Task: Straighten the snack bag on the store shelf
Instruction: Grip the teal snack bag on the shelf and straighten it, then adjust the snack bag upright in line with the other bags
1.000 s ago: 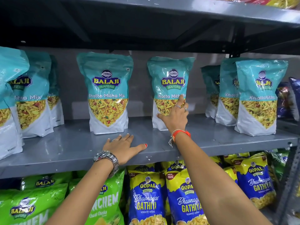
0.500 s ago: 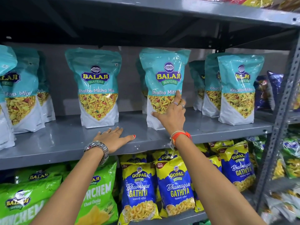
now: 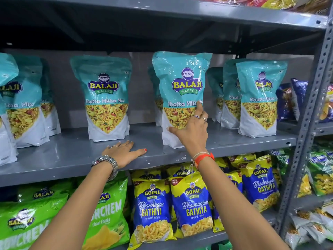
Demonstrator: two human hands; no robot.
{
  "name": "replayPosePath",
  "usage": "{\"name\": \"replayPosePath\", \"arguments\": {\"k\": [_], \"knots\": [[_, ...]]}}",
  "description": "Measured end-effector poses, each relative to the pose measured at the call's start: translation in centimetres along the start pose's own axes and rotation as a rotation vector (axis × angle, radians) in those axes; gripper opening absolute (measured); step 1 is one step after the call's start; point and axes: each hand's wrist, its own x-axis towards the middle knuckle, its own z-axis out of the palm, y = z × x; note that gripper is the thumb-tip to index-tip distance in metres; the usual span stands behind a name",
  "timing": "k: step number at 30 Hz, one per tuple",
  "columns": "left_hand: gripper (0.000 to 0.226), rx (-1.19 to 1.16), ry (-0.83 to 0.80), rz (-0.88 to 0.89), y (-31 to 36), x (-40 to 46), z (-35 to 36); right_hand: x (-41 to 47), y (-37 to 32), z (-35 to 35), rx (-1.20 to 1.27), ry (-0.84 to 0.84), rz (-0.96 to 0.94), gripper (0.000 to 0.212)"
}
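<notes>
- Teal Khatta Mitha Mix bag stands upright at the front of the grey shelf.
- Right hand spread against its lower front, thumb at the left edge; a true grip seems doubtful.
- Left hand lies flat, fingers open, on the shelf, holding nothing.
</notes>
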Motion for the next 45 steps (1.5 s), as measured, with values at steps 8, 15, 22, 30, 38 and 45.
{"name": "replayPosePath", "arguments": {"k": [8,15,22,30,38,45], "knots": [[0.084,0.003,-0.011,-0.004,0.1,-0.1,-0.1,-0.4,0.1,-1.0,-0.004,-0.006,-0.011,0.117],[0.083,0.005,-0.012,-0.012,0.2,-0.3,-0.3,-0.7,0.0,-1.2,0.000,-0.020,-0.010,0.118],[0.083,0.006,0.070,-0.075,-1.3,-2.5,-0.5,-1.7,-1.9,-0.9,0.084,0.188,-0.165,0.098],[0.079,-0.014,0.120,-0.195,-8.0,-5.1,-1.5,-4.1,-9.0,3.7,0.115,0.213,-0.388,0.079],[0.088,-0.077,0.059,-0.233,-18.8,-6.3,-3.8,-4.8,-18.1,15.4,0.343,-0.275,-0.005,0.119],[0.093,0.040,0.128,-0.185,-17.8,-6.3,-2.3,-2.4,-17.2,17.4,0.208,-0.316,0.156,0.141]]}}
